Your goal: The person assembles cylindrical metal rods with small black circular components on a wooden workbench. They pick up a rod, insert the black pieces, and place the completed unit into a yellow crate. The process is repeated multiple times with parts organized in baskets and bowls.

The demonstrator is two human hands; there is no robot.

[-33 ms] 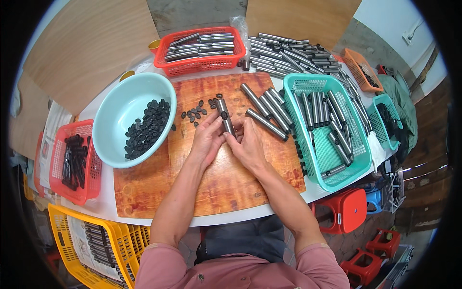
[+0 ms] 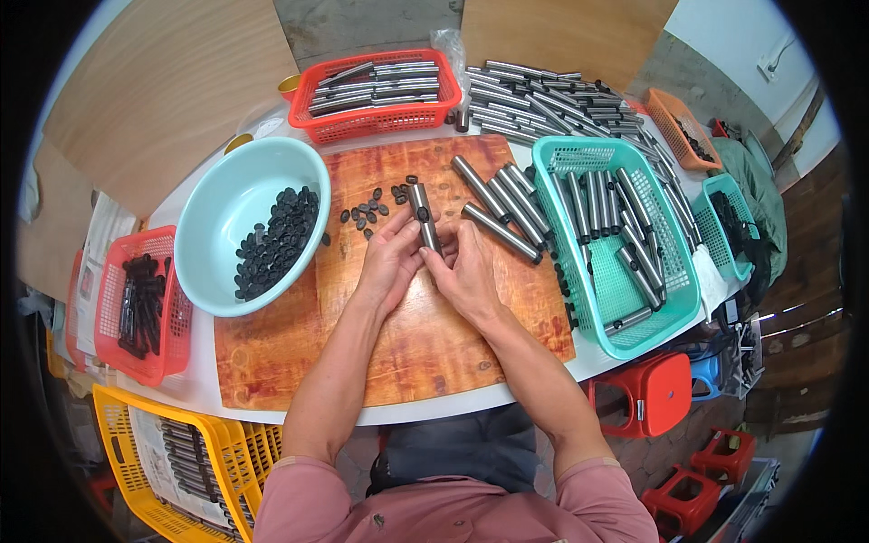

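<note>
A shiny metal tube stands tilted between my hands over the stained wooden board. A dark oval shows on its side; whether that is a hole or a fitted black piece, I cannot tell. My left hand is closed round the tube from the left. On the right, my right hand grips its lower end, thumb against the metal. Just beyond the left hand lie several small black oval pieces. Several more tubes rest on the board to the right.
A pale blue basin of black ovals stands left. To the right is a green basket of tubes. Behind sit a red basket and a pile of tubes. A yellow crate is low left, a red stool low right.
</note>
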